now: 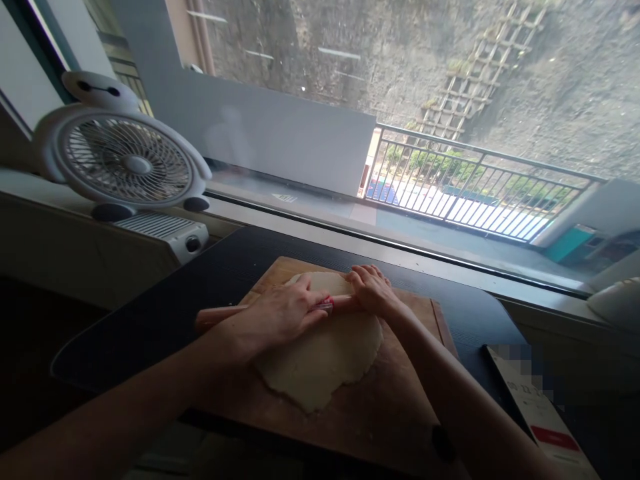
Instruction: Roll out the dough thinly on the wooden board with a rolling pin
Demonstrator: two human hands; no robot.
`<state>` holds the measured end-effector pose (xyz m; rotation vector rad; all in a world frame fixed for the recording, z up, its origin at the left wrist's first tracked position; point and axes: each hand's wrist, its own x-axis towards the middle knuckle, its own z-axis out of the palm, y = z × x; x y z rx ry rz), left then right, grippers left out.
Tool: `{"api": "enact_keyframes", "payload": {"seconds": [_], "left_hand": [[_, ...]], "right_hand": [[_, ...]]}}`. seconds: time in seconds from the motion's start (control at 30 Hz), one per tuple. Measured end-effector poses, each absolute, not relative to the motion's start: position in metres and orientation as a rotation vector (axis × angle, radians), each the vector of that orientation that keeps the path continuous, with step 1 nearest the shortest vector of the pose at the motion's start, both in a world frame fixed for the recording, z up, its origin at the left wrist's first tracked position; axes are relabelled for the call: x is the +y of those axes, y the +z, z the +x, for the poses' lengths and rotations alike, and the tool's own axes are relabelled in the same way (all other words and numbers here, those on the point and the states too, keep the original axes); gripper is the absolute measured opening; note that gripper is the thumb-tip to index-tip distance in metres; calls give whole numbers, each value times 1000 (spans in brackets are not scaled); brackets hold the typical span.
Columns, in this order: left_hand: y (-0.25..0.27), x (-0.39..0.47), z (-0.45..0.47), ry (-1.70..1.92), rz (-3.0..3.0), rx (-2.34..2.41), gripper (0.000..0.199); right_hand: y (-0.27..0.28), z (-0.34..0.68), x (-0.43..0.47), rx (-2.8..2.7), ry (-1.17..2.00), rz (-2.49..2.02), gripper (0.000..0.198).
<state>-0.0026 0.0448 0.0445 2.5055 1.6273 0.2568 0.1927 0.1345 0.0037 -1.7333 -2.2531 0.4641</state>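
Pressing: both hands lie palm down on the rolling pin (220,317), apart from each other.
Left hand (285,307): over the pin's middle, thumb on the near side, a red label showing beside it; I cannot tell whether it closes underneath.
Right hand (371,288): over the pin's right end, fingers reaching past it; I cannot tell how tightly it grips.
Dough (320,357): a flat, pale sheet under the pin, ragged along its near edge.
Board (400,387): wooden, beneath the dough, on a dark table (150,320).
Pin's left end: sticks out past the board's left edge.
Fan (136,165): white, beyond the table's left side, near the window.
Phone (545,413): right of the board, a red bar on its screen.
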Motion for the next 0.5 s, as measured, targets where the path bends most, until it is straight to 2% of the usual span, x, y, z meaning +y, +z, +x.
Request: {"api": "enact_keyframes", "payload": {"seconds": [0.23, 0.37, 0.5], "left_hand": [[29, 57, 6, 414, 2517, 1790, 48], [23, 40, 11, 321, 2586, 1717, 45], [18, 20, 21, 160, 2659, 1674, 50]], "right_hand": [[13, 173, 178, -2277, 446, -1802, 47], [7, 189, 149, -2280, 447, -1768, 50], [0, 220, 105, -2332, 346, -1712, 52]]}}
